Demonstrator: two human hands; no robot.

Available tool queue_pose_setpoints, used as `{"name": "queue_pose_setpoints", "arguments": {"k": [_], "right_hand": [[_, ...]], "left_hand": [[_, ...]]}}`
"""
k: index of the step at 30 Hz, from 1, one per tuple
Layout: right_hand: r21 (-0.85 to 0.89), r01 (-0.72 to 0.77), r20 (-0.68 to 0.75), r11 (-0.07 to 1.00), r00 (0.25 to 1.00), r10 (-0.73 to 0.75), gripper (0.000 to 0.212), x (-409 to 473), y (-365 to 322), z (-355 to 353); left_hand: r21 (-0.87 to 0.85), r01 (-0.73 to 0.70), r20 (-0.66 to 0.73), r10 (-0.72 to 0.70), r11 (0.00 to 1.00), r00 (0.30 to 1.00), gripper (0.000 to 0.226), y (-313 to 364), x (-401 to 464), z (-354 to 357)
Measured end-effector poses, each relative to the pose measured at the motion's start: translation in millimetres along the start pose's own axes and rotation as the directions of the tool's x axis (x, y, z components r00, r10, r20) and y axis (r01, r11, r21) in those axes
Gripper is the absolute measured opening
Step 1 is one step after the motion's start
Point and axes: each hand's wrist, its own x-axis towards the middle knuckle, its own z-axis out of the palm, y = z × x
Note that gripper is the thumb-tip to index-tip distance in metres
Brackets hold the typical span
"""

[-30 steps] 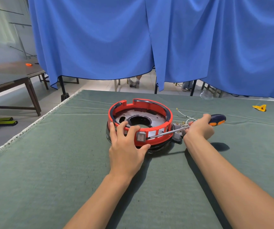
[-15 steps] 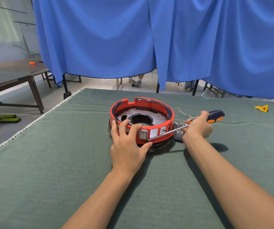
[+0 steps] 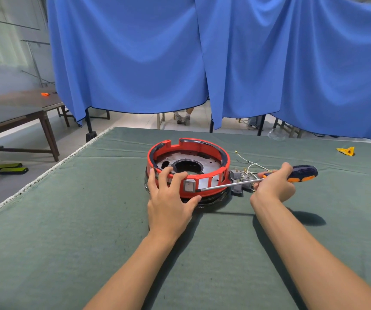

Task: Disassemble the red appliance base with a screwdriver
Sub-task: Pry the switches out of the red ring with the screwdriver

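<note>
On the green cloth table [image 3: 68,242], nearest the camera, the left hand [image 3: 169,198] is clasping the near rim of the red appliance base [image 3: 211,184], fingers curled over it. Just right, the right hand [image 3: 274,186] is gripping the screwdriver [image 3: 301,174], its shaft lying against the base's front wall. No lettering is reading clearly.

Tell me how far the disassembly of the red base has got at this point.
Partly done: the red appliance base is open on top, and a grey part with loose wires hangs outside it. In hand: the left hand steadies its near wall while the right hand holds the screwdriver, tip at that wall by the switch. Left: the red ring and inner metal plate remain together.
</note>
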Motion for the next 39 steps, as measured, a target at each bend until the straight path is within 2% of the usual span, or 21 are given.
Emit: {"name": "queue_pose_setpoints", "arguments": {"k": [8,17,21,28,33,39], "right_hand": [[0.033,-0.030,-0.046,0.999,0.998,0.031,0.027,1.6,8.1,-1.0],[-0.086,-0.086,-0.048,0.993,0.995,0.082,0.031,10.0,19.4,13.6],[-0.152,-0.090,-0.054,0.984,0.995,0.082,0.036,15.6,23.8,22.4],[-0.226,-0.065,-0.046,0.972,0.997,0.056,0.032,20.3,27.2,34.3],[-0.183,-0.081,-0.046,0.980,0.996,0.074,0.033,16.2,24.9,23.8],[-0.127,-0.007,-0.010,0.992,1.000,0.006,0.037,-2.0,24.1,13.1]], "left_hand": [[-0.007,-0.003,-0.017,0.002,1.000,1.000,0.055,1.0,0.2,2.0],[-0.013,-0.018,-0.025,0.018,1.000,1.000,0.054,0.4,0.1,1.8],[-0.024,-0.022,-0.030,0.021,0.999,0.999,0.053,0.8,0.2,1.8],[-0.015,-0.023,-0.044,0.023,1.000,0.999,0.051,0.1,0.4,3.5],[-0.001,-0.024,-0.042,0.024,1.000,0.999,0.052,-0.8,1.0,3.7],[0.012,-0.013,-0.043,0.014,1.000,0.999,0.052,1.3,-0.2,2.9]]}}
